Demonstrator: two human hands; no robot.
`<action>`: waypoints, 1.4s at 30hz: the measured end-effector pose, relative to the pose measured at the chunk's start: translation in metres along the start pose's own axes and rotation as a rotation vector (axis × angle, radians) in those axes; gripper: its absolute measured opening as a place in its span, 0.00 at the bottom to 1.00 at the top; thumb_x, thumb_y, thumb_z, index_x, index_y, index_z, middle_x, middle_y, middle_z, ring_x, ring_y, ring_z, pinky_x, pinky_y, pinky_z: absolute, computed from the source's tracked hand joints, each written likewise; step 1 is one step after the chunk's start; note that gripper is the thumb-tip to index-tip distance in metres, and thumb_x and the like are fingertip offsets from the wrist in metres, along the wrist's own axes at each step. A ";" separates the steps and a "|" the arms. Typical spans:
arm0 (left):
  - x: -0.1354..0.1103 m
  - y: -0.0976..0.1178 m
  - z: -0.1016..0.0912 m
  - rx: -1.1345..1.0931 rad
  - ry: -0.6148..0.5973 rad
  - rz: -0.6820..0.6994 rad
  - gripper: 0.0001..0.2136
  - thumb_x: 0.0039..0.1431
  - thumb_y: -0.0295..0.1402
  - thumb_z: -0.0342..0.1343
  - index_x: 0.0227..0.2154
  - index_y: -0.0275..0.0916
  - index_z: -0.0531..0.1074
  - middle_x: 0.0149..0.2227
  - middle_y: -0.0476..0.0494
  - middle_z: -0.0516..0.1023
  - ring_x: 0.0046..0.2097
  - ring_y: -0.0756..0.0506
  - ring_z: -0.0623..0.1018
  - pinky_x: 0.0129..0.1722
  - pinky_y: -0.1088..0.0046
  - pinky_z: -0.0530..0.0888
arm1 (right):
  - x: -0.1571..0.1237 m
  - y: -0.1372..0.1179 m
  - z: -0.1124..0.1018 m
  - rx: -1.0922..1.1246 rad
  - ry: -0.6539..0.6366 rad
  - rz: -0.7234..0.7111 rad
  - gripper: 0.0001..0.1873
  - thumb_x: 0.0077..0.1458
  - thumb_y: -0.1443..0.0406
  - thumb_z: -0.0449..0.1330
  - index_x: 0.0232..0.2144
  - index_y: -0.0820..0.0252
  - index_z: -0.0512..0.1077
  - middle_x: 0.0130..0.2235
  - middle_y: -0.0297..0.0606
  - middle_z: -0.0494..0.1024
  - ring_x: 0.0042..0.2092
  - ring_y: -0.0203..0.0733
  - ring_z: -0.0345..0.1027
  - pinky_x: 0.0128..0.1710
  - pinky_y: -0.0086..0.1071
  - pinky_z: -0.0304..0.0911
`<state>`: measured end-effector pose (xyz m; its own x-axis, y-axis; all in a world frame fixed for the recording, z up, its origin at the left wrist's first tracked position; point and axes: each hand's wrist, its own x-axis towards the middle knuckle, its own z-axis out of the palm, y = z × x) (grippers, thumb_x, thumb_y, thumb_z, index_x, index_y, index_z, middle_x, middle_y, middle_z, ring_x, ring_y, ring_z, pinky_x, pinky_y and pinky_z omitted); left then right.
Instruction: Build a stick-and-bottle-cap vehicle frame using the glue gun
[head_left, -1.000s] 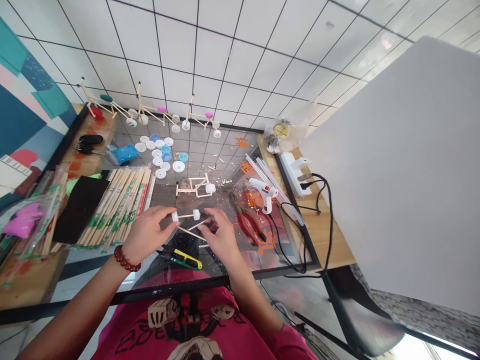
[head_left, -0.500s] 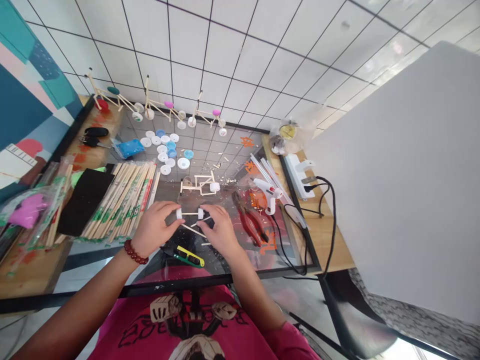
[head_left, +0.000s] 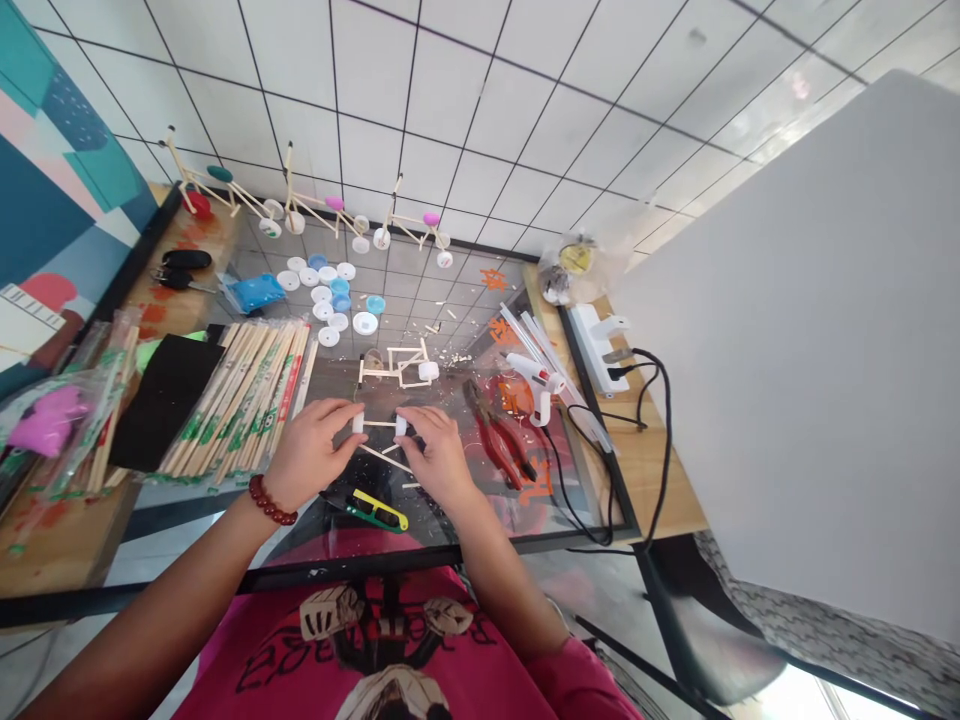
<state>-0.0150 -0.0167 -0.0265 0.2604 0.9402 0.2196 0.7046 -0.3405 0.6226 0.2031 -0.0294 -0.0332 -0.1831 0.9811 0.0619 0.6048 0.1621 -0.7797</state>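
My left hand (head_left: 309, 455) and my right hand (head_left: 435, 455) together hold a thin wooden stick with a white cap on each end (head_left: 379, 424), just above the glass table (head_left: 442, 525). The left fingers pinch the left cap, the right fingers pinch the right cap. A few loose sticks (head_left: 386, 459) lie under the hands. A small stick frame with a white wheel (head_left: 397, 368) stands just beyond. Yellow-handled snips (head_left: 369, 508) lie near my wrists.
Packs of wooden chopsticks (head_left: 236, 398) lie at left. White and blue bottle caps (head_left: 330, 296) and three stick models (head_left: 300, 212) sit at the back. Red pliers (head_left: 499, 438), a white glue gun (head_left: 534, 380), its black cord (head_left: 592, 470) and a power strip (head_left: 600, 345) lie at right.
My right hand moved from the loose sticks onto the right cap, so both hands now grip the capped stick. The stick shifted slightly away from me.
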 end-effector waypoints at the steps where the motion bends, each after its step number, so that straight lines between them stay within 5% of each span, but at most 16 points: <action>1: -0.001 0.000 0.000 -0.007 -0.006 -0.006 0.16 0.60 0.38 0.59 0.50 0.42 0.78 0.48 0.36 0.81 0.50 0.35 0.79 0.52 0.56 0.76 | -0.001 0.000 -0.001 -0.005 0.004 0.007 0.24 0.56 0.70 0.63 0.56 0.51 0.74 0.55 0.43 0.80 0.57 0.51 0.69 0.59 0.47 0.58; 6: -0.005 -0.001 -0.004 -0.042 -0.004 -0.040 0.26 0.57 0.37 0.62 0.59 0.40 0.69 0.51 0.35 0.79 0.47 0.38 0.80 0.51 0.58 0.77 | -0.013 0.001 -0.010 -0.080 0.100 0.033 0.26 0.56 0.68 0.65 0.57 0.54 0.72 0.57 0.45 0.77 0.58 0.52 0.68 0.58 0.45 0.58; 11: -0.009 0.000 -0.009 -0.039 -0.007 -0.049 0.25 0.59 0.39 0.60 0.59 0.38 0.69 0.52 0.34 0.78 0.49 0.36 0.80 0.52 0.55 0.77 | -0.027 0.000 -0.016 -0.214 0.035 -0.019 0.10 0.59 0.69 0.64 0.41 0.52 0.79 0.52 0.41 0.80 0.56 0.49 0.69 0.55 0.45 0.55; 14: -0.019 0.001 -0.015 -0.030 0.017 -0.071 0.24 0.60 0.40 0.59 0.59 0.40 0.69 0.54 0.35 0.78 0.52 0.35 0.79 0.55 0.53 0.75 | -0.034 0.000 -0.018 -0.255 0.025 -0.032 0.08 0.60 0.70 0.62 0.36 0.52 0.80 0.51 0.39 0.80 0.55 0.48 0.69 0.54 0.45 0.53; 19: -0.051 0.003 -0.024 0.000 0.142 -0.023 0.17 0.62 0.38 0.60 0.53 0.45 0.75 0.50 0.38 0.80 0.52 0.36 0.79 0.56 0.55 0.74 | -0.046 0.001 -0.026 -0.262 0.010 -0.043 0.10 0.61 0.71 0.61 0.38 0.51 0.80 0.51 0.39 0.80 0.54 0.47 0.69 0.54 0.44 0.52; 23: -0.073 0.015 -0.028 0.000 0.196 0.102 0.14 0.62 0.30 0.59 0.50 0.47 0.77 0.46 0.41 0.81 0.48 0.38 0.79 0.54 0.57 0.75 | -0.056 0.003 -0.036 -0.244 0.134 -0.036 0.09 0.62 0.70 0.61 0.40 0.52 0.80 0.46 0.39 0.81 0.49 0.46 0.72 0.51 0.42 0.54; 29: -0.075 0.041 -0.013 -0.015 -0.089 0.359 0.17 0.62 0.26 0.58 0.53 0.45 0.76 0.51 0.42 0.82 0.55 0.38 0.76 0.56 0.58 0.74 | -0.059 0.000 -0.038 -0.302 0.028 -0.046 0.04 0.62 0.66 0.63 0.36 0.53 0.80 0.37 0.36 0.81 0.42 0.44 0.71 0.43 0.39 0.54; 34: -0.074 0.027 -0.008 0.081 -0.244 0.429 0.18 0.62 0.20 0.50 0.47 0.45 0.79 0.50 0.44 0.82 0.53 0.39 0.76 0.55 0.57 0.74 | -0.058 -0.007 -0.029 -0.420 -0.068 -0.029 0.04 0.62 0.67 0.62 0.36 0.55 0.79 0.37 0.38 0.80 0.41 0.44 0.68 0.42 0.39 0.51; 38: -0.082 0.011 -0.022 0.141 -0.162 0.397 0.15 0.62 0.21 0.52 0.45 0.43 0.78 0.49 0.41 0.81 0.53 0.38 0.76 0.54 0.57 0.74 | -0.060 -0.007 -0.029 -0.415 -0.056 -0.045 0.05 0.63 0.69 0.60 0.36 0.57 0.76 0.38 0.39 0.79 0.41 0.44 0.67 0.42 0.39 0.51; 42: -0.088 0.022 -0.033 0.085 0.042 0.309 0.17 0.61 0.21 0.58 0.51 0.43 0.76 0.50 0.40 0.80 0.52 0.40 0.78 0.56 0.60 0.74 | -0.063 -0.011 -0.034 -0.221 0.018 -0.100 0.06 0.64 0.71 0.57 0.35 0.58 0.73 0.37 0.37 0.78 0.41 0.42 0.68 0.43 0.37 0.53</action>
<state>-0.0440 -0.1071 -0.0075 0.4443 0.7911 0.4204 0.6492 -0.6077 0.4573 0.2339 -0.0897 -0.0073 -0.2381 0.9605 0.1441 0.7394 0.2754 -0.6144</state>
